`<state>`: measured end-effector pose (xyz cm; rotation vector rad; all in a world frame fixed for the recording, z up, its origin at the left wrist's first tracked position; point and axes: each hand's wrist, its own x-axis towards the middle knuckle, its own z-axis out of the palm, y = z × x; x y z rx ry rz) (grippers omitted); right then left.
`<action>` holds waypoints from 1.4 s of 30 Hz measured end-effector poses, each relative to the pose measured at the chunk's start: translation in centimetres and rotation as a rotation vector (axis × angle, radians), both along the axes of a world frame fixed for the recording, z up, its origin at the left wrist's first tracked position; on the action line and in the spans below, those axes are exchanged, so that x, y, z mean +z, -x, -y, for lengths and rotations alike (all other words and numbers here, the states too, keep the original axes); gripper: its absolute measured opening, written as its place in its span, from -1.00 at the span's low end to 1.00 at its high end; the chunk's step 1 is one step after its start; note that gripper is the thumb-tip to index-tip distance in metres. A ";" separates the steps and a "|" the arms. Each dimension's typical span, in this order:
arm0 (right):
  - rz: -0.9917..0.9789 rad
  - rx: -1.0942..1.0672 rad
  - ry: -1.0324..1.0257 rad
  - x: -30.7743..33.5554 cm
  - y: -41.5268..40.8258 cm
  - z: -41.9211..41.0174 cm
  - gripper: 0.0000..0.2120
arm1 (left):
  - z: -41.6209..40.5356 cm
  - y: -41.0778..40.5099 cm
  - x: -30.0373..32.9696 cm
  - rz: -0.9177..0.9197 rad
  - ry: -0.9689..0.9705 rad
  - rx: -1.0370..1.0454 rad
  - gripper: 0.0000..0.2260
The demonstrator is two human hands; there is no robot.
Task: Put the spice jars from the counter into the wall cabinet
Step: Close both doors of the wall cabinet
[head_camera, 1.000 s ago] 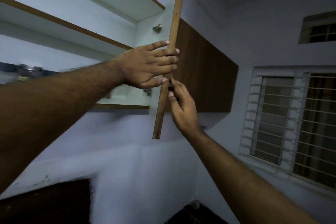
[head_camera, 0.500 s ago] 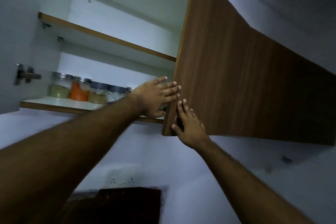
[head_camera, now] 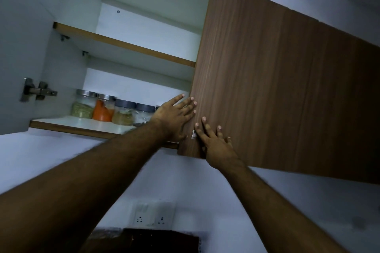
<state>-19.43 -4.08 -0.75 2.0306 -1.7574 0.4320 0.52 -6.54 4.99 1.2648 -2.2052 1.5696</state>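
Two hands, the left hand (head_camera: 174, 117) and the right hand (head_camera: 216, 146), lie flat with fingers spread on one wood-grain cabinet door (head_camera: 277, 92). Four spice jars (head_camera: 112, 109) with metal lids show clearly in a row on the bottom shelf (head_camera: 82, 126), and the lid of what may be a fifth peeks out behind the left hand. One further shelf (head_camera: 123, 44) sits above. Two hinges are visible at left, the nearer hinge (head_camera: 37, 90) in full. One socket panel (head_camera: 153, 214) is on the wall below.
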 end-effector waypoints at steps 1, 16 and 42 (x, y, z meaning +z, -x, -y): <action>-0.010 -0.004 0.011 -0.3 0.1 0.5 -0.09 | 0.5 0.1 -0.1 -0.013 0.004 -0.009 -0.24; -0.195 0.157 0.414 2.4 -1.7 -1.3 -0.58 | -1.9 -3.5 -1.3 -0.148 0.087 0.041 -0.27; -0.190 1.139 0.925 10.5 -47.3 -23.4 -0.39 | -40.6 -41.8 -1.1 -0.340 0.448 0.600 -0.25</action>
